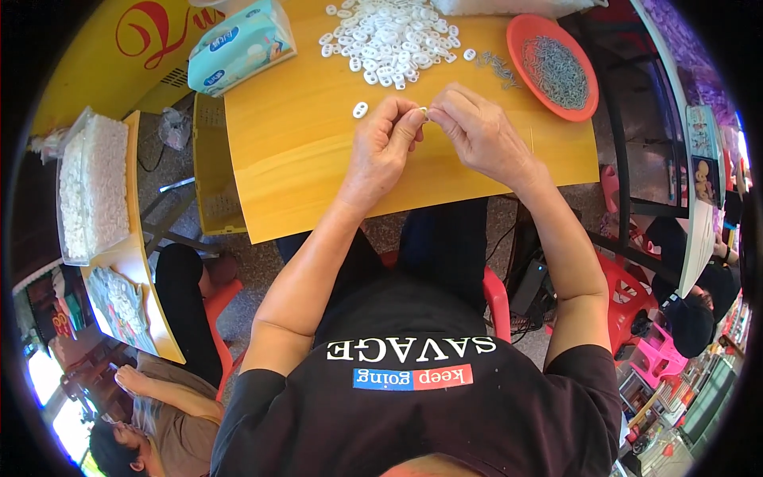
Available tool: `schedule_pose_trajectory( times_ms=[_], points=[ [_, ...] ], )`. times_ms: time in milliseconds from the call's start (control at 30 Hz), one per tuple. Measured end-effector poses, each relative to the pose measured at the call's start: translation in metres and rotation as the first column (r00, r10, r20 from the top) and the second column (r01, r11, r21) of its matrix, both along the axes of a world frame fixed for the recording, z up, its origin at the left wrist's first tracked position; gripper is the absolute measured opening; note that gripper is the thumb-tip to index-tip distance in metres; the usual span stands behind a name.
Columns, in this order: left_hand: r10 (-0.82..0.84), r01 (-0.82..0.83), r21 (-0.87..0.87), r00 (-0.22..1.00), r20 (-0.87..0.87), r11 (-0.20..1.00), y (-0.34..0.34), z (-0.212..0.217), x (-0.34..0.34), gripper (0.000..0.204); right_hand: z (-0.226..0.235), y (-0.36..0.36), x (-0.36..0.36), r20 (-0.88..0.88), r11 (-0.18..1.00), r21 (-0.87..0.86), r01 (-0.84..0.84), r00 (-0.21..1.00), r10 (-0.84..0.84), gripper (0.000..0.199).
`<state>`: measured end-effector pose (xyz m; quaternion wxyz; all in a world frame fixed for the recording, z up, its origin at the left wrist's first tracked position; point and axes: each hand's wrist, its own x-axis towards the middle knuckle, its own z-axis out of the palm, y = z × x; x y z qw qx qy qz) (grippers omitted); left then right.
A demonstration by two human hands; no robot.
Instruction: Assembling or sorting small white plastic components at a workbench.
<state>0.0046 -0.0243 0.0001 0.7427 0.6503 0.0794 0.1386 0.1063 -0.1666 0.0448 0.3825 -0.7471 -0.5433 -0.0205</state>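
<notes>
Over the yellow table (302, 183), my left hand (383, 147) is closed in a pinch, thumb against the fingers. A small whitish piece (423, 110) shows at its fingertips; most of it is covered. My right hand (479, 135) meets it there, thumb and fingers pinched together at the same piece, and whatever else they hold is hidden. One white oval piece with two holes (360, 110) lies by itself to the left of my left hand. Beyond both hands spreads a heap of similar white oval pieces (389, 40).
A red plate (590, 101) of small grey screws stands at the far right, with loose screws (499, 69) beside it. At the far left is a blue tissue pack (242, 48). Another person (175, 405) sits at a side table (163, 314) on the left.
</notes>
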Motion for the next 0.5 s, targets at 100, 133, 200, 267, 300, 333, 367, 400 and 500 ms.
schedule_pose_trajectory(
  times_ms=[100, 133, 200, 267, 300, 333, 367, 400, 500],
  points=[
    [0.005, -0.005, 0.009, 1.000, -0.003, 1.000, 0.000, 0.002, -0.001, 0.017, -0.002, 0.002, 0.000, -0.084, 0.999, 0.012, -0.030, 0.996, 0.030, 0.011],
    [0.016, -0.016, 0.010, 1.000, -0.005, 1.000, 0.000, 0.003, -0.001, 0.016, -0.004, 0.003, 0.000, -0.120, 0.999, 0.020, -0.036, 0.992, 0.039, 0.011],
    [0.031, -0.031, 0.012, 1.000, -0.006, 0.999, 0.000, 0.004, -0.002, 0.015, -0.008, 0.005, -0.002, -0.136, 0.999, 0.033, -0.025, 0.990, 0.029, 0.010],
    [0.029, -0.029, 0.037, 1.000, -0.009, 0.999, 0.001, 0.005, -0.001, 0.014, -0.012, 0.006, -0.004, -0.145, 0.999, 0.046, -0.011, 0.989, 0.017, 0.010],
    [0.030, -0.030, 0.039, 1.000, -0.004, 0.999, 0.001, 0.004, 0.000, 0.014, -0.014, 0.006, -0.006, -0.145, 0.999, 0.047, 0.020, 0.989, -0.013, 0.010],
    [0.038, -0.038, 0.035, 0.999, 0.007, 0.999, 0.000, 0.003, 0.000, 0.014, -0.014, 0.006, -0.007, -0.147, 0.997, 0.050, 0.051, 0.988, -0.043, 0.010],
    [0.044, -0.044, 0.031, 0.999, 0.019, 0.999, -0.001, 0.002, 0.000, 0.014, -0.013, 0.006, -0.006, -0.141, 0.997, 0.054, 0.051, 0.989, -0.043, 0.010],
    [0.043, -0.044, 0.034, 0.999, 0.025, 0.998, -0.001, 0.001, 0.000, 0.014, -0.012, 0.006, -0.004, -0.129, 0.997, 0.056, 0.048, 0.991, -0.041, 0.009],
    [0.035, -0.035, 0.004, 0.999, 0.021, 0.999, 0.000, 0.002, -0.001, 0.014, -0.003, 0.005, -0.006, -0.096, 0.998, 0.050, 0.032, 0.995, -0.027, 0.009]
  ],
)
